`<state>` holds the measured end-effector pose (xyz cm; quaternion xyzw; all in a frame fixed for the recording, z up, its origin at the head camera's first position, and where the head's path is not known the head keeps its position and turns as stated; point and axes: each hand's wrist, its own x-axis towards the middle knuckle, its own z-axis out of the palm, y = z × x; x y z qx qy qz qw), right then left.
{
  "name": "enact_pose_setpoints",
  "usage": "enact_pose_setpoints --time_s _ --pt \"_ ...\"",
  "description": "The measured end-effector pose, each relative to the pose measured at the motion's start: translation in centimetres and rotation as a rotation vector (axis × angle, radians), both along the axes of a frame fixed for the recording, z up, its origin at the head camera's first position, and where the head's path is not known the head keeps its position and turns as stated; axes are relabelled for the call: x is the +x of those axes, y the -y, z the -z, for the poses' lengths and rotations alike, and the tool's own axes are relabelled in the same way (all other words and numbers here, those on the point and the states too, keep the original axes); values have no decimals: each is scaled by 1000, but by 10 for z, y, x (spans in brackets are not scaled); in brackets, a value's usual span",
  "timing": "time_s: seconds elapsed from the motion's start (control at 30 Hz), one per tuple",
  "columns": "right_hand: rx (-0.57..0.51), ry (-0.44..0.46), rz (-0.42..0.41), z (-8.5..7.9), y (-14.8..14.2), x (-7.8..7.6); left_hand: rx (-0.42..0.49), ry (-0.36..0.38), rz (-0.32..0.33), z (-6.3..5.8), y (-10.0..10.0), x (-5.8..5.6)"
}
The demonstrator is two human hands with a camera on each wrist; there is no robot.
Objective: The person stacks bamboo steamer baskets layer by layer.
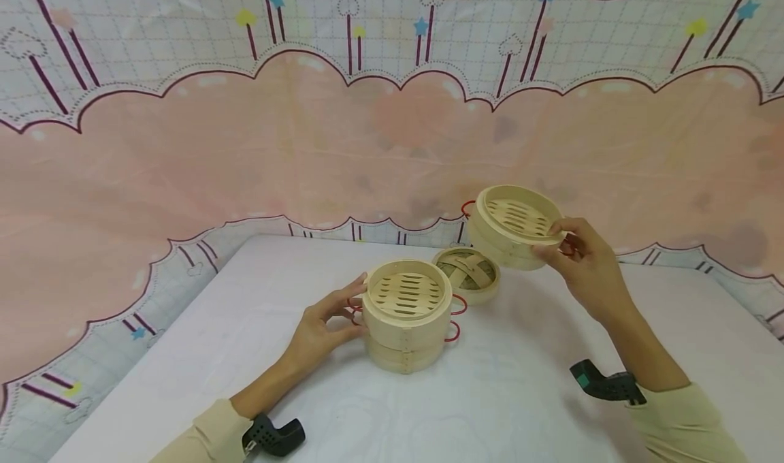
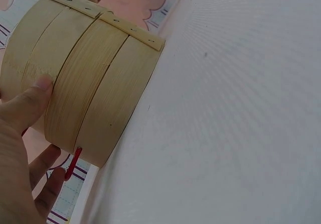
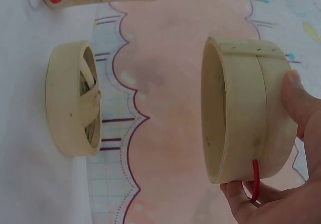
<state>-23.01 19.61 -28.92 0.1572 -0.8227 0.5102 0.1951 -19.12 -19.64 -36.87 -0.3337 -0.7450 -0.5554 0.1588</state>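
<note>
Two bamboo steamer baskets with slatted bottoms and red side handles stand stacked on the table; the upper steamer basket [image 1: 407, 296] fits on the lower steamer basket [image 1: 404, 359]. My left hand [image 1: 324, 316] holds the stack at its left side, the thumb [image 2: 35, 96] against the wall and other fingers by a red handle. Up in the air at the right, my right hand [image 1: 584, 265] grips a third steamer basket [image 1: 511, 245] by its rim and side, tilted. Below and behind it, a woven bamboo lid [image 1: 468, 272] lies on the table, partly hidden by the stack.
The table [image 1: 294, 265] has a white cover. Behind it hangs a pink and white patterned cloth [image 1: 367, 150]. A black wrist camera [image 1: 272, 436] sits on the left wrist, and another black camera [image 1: 606, 381] on the right.
</note>
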Motion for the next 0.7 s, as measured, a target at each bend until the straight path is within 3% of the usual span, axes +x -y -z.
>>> enact_pose_setpoints --time_s 0.5,0.7 --pt "-24 -71 -124 -3 23 -7 4 -3 8 -1 -1 0" --pt "27 -76 -117 -6 30 -7 2 5 -1 0 -1 0"
